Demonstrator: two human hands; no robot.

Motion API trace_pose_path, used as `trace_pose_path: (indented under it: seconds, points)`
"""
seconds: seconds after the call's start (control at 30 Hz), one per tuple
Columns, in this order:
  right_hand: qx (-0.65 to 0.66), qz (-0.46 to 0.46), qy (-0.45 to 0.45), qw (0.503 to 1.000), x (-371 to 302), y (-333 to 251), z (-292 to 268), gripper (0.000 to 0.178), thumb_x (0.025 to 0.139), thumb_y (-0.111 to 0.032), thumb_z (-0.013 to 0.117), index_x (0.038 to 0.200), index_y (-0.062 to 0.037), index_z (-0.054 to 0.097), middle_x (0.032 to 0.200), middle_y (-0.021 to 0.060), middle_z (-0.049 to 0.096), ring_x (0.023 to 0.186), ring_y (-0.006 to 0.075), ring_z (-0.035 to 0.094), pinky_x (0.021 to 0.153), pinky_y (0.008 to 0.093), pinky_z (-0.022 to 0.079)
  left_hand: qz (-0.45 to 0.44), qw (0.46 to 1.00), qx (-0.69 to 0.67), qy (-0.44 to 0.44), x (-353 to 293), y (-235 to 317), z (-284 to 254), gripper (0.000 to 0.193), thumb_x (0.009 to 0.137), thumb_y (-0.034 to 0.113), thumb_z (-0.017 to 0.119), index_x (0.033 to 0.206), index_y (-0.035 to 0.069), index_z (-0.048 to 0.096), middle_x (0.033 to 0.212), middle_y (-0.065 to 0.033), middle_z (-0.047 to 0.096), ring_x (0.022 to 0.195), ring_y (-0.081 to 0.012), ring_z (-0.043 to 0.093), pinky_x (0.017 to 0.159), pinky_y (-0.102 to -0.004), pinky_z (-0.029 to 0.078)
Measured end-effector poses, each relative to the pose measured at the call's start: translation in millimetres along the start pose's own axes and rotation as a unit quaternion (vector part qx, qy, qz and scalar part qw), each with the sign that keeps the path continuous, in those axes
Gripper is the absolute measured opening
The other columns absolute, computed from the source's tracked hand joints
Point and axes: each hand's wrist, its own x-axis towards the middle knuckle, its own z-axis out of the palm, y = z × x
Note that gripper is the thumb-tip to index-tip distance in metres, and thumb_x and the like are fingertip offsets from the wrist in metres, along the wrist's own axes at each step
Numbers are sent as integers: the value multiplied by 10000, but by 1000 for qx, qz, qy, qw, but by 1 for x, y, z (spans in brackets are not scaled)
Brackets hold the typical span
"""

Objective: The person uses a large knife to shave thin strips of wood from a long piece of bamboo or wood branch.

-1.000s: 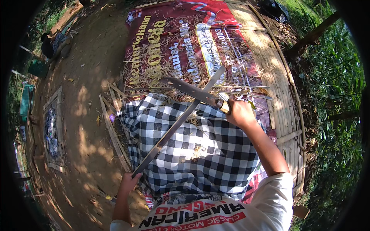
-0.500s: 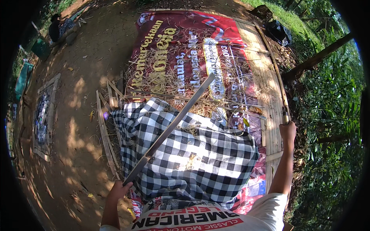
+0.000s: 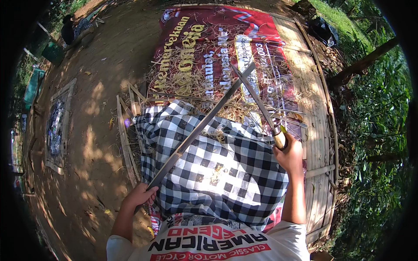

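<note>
A long flat bamboo strip (image 3: 191, 138) slants up and away across my lap, its near end gripped in my left hand (image 3: 141, 195). My right hand (image 3: 291, 153) is closed round the wooden handle of a long knife (image 3: 257, 99). The knife's blade points away and to the left, crossing the strip close to its far end; whether they touch I cannot tell. Beneath both, a black-and-white checkered cloth (image 3: 204, 174) covers my legs. Pale curled shavings (image 3: 191, 89) lie thickly beyond the cloth.
A dark red printed banner (image 3: 174, 45) lies over a bamboo slat platform (image 3: 315, 130). Loose bamboo strips (image 3: 125, 139) rest left of my legs. A framed panel (image 3: 56, 126) lies on the dirt ground. A dark pole (image 3: 365, 63) leans in at right; another person (image 3: 69, 31) sits far left.
My right hand has swung the knife inward from the platform's right edge, so its blade now crosses the strip. My left hand and the strip have shifted slightly up and right in view.
</note>
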Motion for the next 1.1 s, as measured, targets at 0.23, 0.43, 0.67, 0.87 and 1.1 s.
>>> trace_pose_path:
  seconds: [0.23,0.43,0.67,0.87,1.1]
  points:
    - [143,-37,-163,976,2,-44,26,295,690,-127,686,925,39,622,682,170,621,639,297,629,635,386,480,87,988,103,78,16,7,6,420,901,376,613,697,10,629,563,-35,564,542,-146,530,554,-314,438]
    - [420,88,-265,863,-5,-32,27,380,668,-21,729,1013,30,579,709,24,566,665,105,552,609,277,468,113,975,164,96,27,19,-2,447,892,412,610,778,-19,642,554,-147,534,536,-215,525,577,-364,444]
    - [527,193,-211,800,-10,-9,23,325,724,111,677,1003,10,546,715,63,577,539,152,554,527,306,474,120,957,230,128,35,24,2,499,867,451,613,746,-32,646,644,-244,585,678,-432,599,607,-449,465]
    - [519,223,-223,795,-21,-18,40,295,742,83,676,990,5,537,699,64,569,540,160,573,530,313,480,123,944,254,170,36,20,6,491,855,447,626,731,-28,645,651,-242,588,682,-431,602,602,-463,464]
    - [619,246,-241,706,-30,-11,11,296,770,6,646,1021,39,493,651,71,519,495,157,506,540,339,466,147,938,266,169,38,28,8,430,846,398,650,738,-18,667,631,-238,581,664,-419,604,587,-464,457]
